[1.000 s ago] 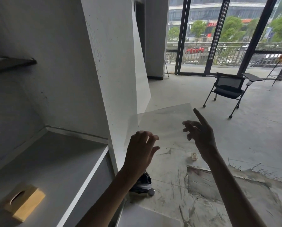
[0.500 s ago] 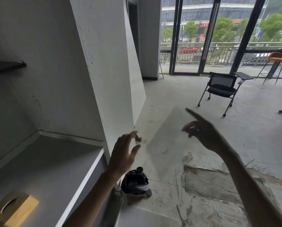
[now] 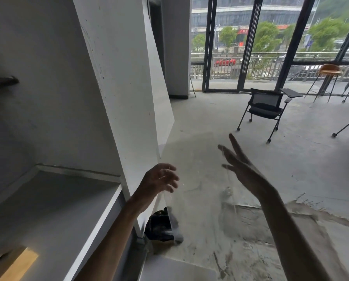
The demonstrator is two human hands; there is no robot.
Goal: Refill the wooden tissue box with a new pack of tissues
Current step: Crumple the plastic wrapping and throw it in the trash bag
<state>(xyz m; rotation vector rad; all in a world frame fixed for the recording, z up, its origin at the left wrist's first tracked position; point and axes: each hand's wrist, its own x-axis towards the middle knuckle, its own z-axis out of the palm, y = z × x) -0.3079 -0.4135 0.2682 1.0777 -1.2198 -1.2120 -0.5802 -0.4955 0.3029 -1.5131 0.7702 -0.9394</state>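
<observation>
Ref landmark: white panel (image 3: 125, 88), standing upright and tilted at the shelf's end.

1. Wooden tissue box (image 3: 17, 264): on the grey shelf (image 3: 58, 209), well to the left of the panel, at the bottom-left corner of view. Only partly in frame; top slot faces up. Neither of your hands is touching it. No tissue pack visible.

2. Your left hand (image 3: 159, 179): raised just beside the panel's lower right edge. Fingers curled in, tips close together, pinching the edge of a clear film (image 3: 194, 159). The film hangs down from that grip.

3. Your right hand (image 3: 242, 171): further right of the panel, well apart from the left hand. Fingers (image 3: 235, 145) straight and spread, palm turned inward. Film's far edge is near the fingertips; contact is too blurred to tell.

4. Clear film: see-through sheet spanning btwn your two hands, floor visible through it.

5. Black bag (image 3: 159, 226): on the floor at the panel's foot, below your left hand, partly behind the film.

6. Chair (image 3: 265, 108) and stool (image 3: 330, 69): far right of the panel, near the glass doors
</observation>
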